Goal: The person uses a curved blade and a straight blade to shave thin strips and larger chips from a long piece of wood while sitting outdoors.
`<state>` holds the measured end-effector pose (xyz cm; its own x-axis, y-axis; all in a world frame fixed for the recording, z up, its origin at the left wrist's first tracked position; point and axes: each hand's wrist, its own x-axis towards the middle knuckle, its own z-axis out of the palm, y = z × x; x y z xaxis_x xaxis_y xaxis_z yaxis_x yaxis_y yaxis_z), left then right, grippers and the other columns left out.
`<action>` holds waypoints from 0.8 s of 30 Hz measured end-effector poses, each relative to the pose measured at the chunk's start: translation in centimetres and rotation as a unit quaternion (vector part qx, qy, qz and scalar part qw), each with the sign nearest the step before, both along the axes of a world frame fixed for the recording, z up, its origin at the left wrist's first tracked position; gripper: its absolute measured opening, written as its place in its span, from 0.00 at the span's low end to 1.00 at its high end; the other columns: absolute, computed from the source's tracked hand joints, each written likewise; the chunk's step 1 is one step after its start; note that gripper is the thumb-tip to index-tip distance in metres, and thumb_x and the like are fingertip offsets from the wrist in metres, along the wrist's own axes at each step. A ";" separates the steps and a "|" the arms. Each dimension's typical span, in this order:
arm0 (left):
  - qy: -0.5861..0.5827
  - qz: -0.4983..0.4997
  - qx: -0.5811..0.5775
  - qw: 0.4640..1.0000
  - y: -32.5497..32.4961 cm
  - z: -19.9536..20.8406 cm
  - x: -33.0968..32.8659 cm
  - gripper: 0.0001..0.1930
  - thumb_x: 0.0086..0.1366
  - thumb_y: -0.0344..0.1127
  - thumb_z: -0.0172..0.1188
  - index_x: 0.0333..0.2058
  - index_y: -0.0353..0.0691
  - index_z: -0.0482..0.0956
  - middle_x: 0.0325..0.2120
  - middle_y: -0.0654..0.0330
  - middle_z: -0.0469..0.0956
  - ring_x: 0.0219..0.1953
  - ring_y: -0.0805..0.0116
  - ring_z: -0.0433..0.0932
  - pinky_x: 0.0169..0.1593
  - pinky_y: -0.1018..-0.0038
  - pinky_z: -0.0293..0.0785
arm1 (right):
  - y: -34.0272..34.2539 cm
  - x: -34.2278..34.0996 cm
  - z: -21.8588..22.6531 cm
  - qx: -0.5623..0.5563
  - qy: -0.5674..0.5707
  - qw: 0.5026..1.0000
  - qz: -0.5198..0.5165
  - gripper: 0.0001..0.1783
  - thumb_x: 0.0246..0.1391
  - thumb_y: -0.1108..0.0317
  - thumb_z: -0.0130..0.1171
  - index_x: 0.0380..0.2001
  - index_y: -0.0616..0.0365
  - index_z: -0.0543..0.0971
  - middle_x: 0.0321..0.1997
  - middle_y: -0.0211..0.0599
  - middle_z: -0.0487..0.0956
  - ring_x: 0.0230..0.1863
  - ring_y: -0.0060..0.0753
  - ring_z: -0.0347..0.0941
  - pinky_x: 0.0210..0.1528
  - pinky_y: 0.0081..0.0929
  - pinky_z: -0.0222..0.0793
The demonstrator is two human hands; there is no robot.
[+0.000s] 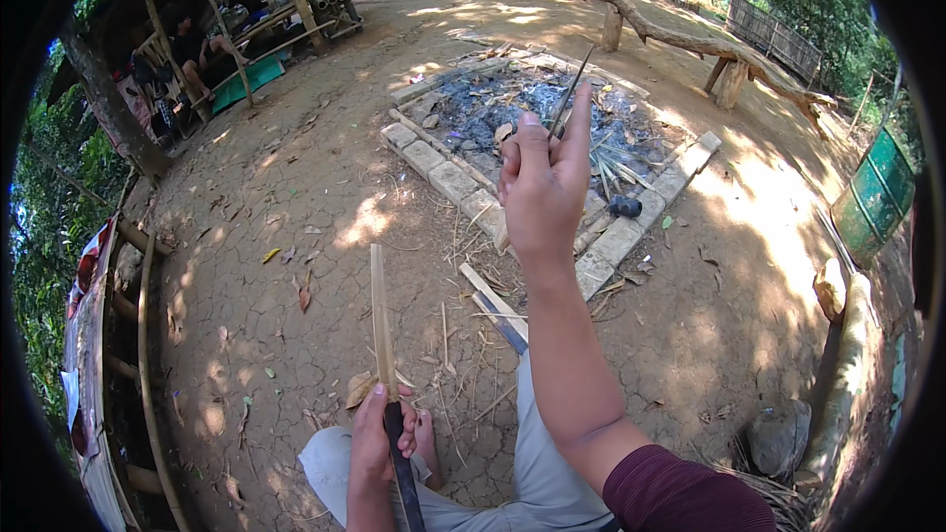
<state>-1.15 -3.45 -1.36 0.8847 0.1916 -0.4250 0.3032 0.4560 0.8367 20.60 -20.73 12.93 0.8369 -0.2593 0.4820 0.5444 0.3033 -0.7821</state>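
Note:
My left hand point(372, 443), low in front of my legs, is closed around a long pale wooden strip point(382, 315) that points upward. Its lower part point(405, 473), below and beside my fingers, is dark; whether it is the same piece I cannot tell. Out over the fire pit, my right hand point(550, 167) is raised, with index finger stretched and the other fingers curled. It holds a thin dark blade-like tool point(574, 84), slanting up and right; its grip is hidden by my hand. Split wood pieces point(493, 300) lie on the ground beside my knee.
A brick-edged fire pit point(451, 179) with ash lies ahead, a black lump point(625, 206) on its rim. Beyond stands a log bench point(680, 37). A green drum point(874, 199) and log point(847, 374) are right. A person point(190, 47) sits under the left shelter.

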 end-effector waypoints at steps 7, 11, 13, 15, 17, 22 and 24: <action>-0.001 0.009 0.012 1.000 -0.1 0.1 -0.2 0.22 0.77 0.51 0.39 0.45 0.35 0.70 0.17 0.60 0.69 0.11 0.76 0.62 0.13 0.79 0.60 | -0.7 -0.6 0.8 0.034 0.010 0.998 0.060 0.41 0.70 0.64 0.46 0.73 0.60 0.34 0.19 0.23 0.67 0.19 0.11 0.57 0.19 0.15 0.55; 0.002 0.005 0.020 1.000 -0.1 0.2 -0.1 0.22 0.77 0.51 0.39 0.45 0.36 0.70 0.17 0.60 0.69 0.11 0.77 0.62 0.13 0.79 0.60 | -0.9 -1.2 1.0 0.038 -0.004 0.998 0.048 0.42 0.70 0.64 0.46 0.73 0.62 0.33 0.20 0.25 0.68 0.20 0.11 0.58 0.20 0.14 0.57; 0.002 0.000 0.015 1.000 -0.1 0.5 -0.1 0.22 0.77 0.51 0.39 0.45 0.36 0.70 0.17 0.61 0.69 0.11 0.77 0.62 0.13 0.79 0.60 | -0.7 -1.1 0.9 0.031 -0.027 0.999 0.033 0.42 0.70 0.64 0.46 0.73 0.62 0.32 0.20 0.25 0.68 0.21 0.11 0.59 0.21 0.14 0.58; 0.003 0.001 0.013 1.000 -0.1 0.4 -0.1 0.22 0.77 0.51 0.39 0.45 0.36 0.70 0.17 0.61 0.69 0.11 0.77 0.62 0.13 0.79 0.60 | -0.5 -1.0 0.8 0.026 -0.037 0.999 0.024 0.42 0.70 0.64 0.45 0.73 0.63 0.32 0.21 0.26 0.69 0.21 0.12 0.60 0.21 0.14 0.58; 0.004 0.001 0.012 1.000 -0.1 0.4 -0.1 0.22 0.77 0.51 0.39 0.45 0.36 0.69 0.17 0.61 0.68 0.11 0.77 0.62 0.13 0.79 0.60 | -0.5 -1.0 0.8 0.022 -0.038 0.999 0.022 0.42 0.71 0.64 0.45 0.72 0.63 0.31 0.21 0.26 0.69 0.22 0.12 0.60 0.22 0.14 0.59; 0.005 -0.001 0.028 1.000 -0.1 0.3 -0.1 0.21 0.77 0.50 0.38 0.45 0.36 0.69 0.17 0.61 0.68 0.11 0.77 0.62 0.14 0.79 0.60 | -0.1 -0.9 0.5 0.024 -0.037 0.999 0.011 0.39 0.69 0.65 0.47 0.74 0.53 0.39 0.23 0.30 0.69 0.17 0.14 0.59 0.16 0.15 0.57; 0.008 0.001 0.027 1.000 -0.1 0.5 -0.1 0.21 0.77 0.50 0.38 0.45 0.36 0.69 0.17 0.61 0.68 0.11 0.77 0.62 0.14 0.79 0.60 | -0.1 -1.0 0.6 0.018 -0.041 0.999 0.013 0.40 0.70 0.64 0.46 0.73 0.57 0.36 0.23 0.28 0.69 0.19 0.13 0.59 0.18 0.14 0.57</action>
